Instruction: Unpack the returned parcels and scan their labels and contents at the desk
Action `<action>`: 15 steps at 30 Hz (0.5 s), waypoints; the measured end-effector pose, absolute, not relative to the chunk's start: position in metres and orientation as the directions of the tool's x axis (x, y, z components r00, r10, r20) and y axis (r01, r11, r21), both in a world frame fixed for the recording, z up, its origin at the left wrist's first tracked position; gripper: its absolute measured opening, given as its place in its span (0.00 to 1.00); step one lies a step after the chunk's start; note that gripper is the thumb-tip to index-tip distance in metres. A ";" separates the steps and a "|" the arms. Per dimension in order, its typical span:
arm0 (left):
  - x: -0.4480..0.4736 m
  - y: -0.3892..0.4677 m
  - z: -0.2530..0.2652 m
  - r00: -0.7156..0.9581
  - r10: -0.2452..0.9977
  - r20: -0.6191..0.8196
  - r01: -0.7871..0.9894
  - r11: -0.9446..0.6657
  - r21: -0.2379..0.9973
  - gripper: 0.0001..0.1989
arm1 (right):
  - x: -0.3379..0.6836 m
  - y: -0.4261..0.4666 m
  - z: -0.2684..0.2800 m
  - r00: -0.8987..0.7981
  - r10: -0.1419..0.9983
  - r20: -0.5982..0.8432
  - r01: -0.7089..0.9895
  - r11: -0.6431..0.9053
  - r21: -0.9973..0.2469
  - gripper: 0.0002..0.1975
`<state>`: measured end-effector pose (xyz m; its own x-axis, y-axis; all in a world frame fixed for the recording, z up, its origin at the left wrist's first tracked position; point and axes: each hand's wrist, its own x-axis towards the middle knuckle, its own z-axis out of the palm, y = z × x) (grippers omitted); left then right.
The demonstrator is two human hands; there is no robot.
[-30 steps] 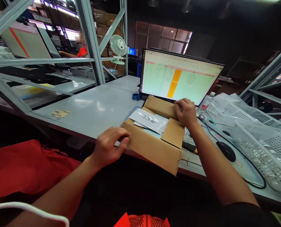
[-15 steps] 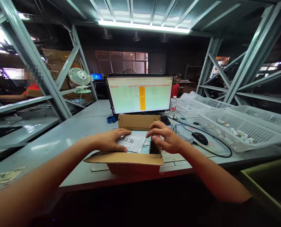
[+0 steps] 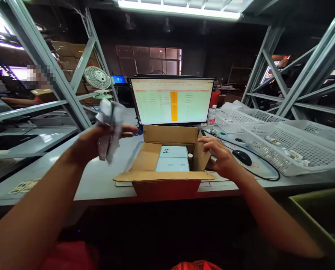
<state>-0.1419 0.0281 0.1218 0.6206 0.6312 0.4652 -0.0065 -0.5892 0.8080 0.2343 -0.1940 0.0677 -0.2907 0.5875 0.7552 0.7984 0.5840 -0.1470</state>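
An open cardboard box (image 3: 167, 184) stands in front of me with its flaps spread. Inside it lie pale blue boxes (image 3: 172, 164) and something with a small white cap (image 3: 190, 156). My left hand (image 3: 100, 138) is raised to the left of the box, closed on white plastic packets (image 3: 110, 131) that are smeared by motion. At the box's right side my right hand (image 3: 219, 155) has its fingers bent over the edge of the right flap (image 3: 202, 154), with the thumb partly hidden.
A monitor (image 3: 156, 101) stands behind the box. To the right are a mouse (image 3: 242, 158) with its cable, a plastic bottle (image 3: 212, 117) and white perforated baskets (image 3: 285, 152). Paper slips (image 3: 23, 186) lie at left. A fan (image 3: 97, 78) sits beyond the metal frame, near another person.
My left hand has lifted the packets out of the box and moved left with them. My right hand has shifted from above the contents to the right flap. The view has tilted down.
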 end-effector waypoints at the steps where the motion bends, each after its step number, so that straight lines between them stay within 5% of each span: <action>1: -0.145 0.027 0.119 0.628 0.635 0.450 -0.115 -0.496 0.861 0.22 | 0.239 -0.193 0.066 -0.287 0.571 0.769 0.799 0.586 -0.137 0.13; 4: -0.126 0.019 0.107 0.749 0.577 0.326 -0.104 -0.384 0.918 0.21 | 0.254 -0.189 0.056 -0.234 0.546 0.804 0.796 0.582 -0.164 0.16; 7: -0.090 0.006 0.097 0.854 0.499 0.146 0.184 -0.553 0.812 0.21 | 0.267 -0.190 0.038 -0.088 0.546 0.833 0.797 0.541 -0.270 0.15; 9: -0.074 -0.006 0.095 0.918 0.382 0.102 0.206 -0.682 0.702 0.18 | 0.272 -0.193 0.025 0.000 0.557 0.830 0.801 0.497 -0.333 0.13; 12: -0.066 -0.023 0.094 0.962 0.216 0.169 0.065 -0.779 0.624 0.14 | 0.275 -0.198 0.009 0.039 0.597 0.801 0.813 0.447 -0.373 0.12; 15: -0.072 -0.027 0.091 0.930 0.215 0.297 0.001 -0.812 0.584 0.13 | 0.273 -0.200 0.001 0.085 0.625 0.776 0.799 0.423 -0.428 0.14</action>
